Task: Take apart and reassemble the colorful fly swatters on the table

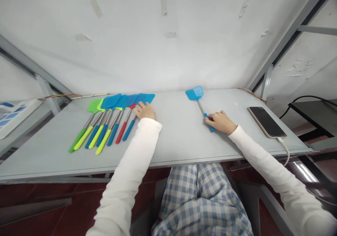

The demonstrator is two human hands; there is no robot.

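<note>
Several fly swatters (pixel 102 132) lie fanned and overlapping on the left part of the grey table, with green, yellow, blue and red handles. My left hand (pixel 145 111) rests at the right end of this row, fingers spread over the neck of the outermost blue fly swatter (pixel 146 97). Its fingertips partly hide the shaft below the head. Apart from the row, a single blue fly swatter (pixel 195 93) lies with its head toward the wall. My right hand (pixel 221 121) is closed round its blue handle, whose end shows below the fingers.
A smartphone (pixel 267 122) with a white cable lies at the table's right side. The white wall (pixel 168 60) borders the table (pixel 173 141) at the back. Metal frame bars (pixel 286 39) slope at both sides. A white and blue object (pixel 15 115) sits beyond the left edge.
</note>
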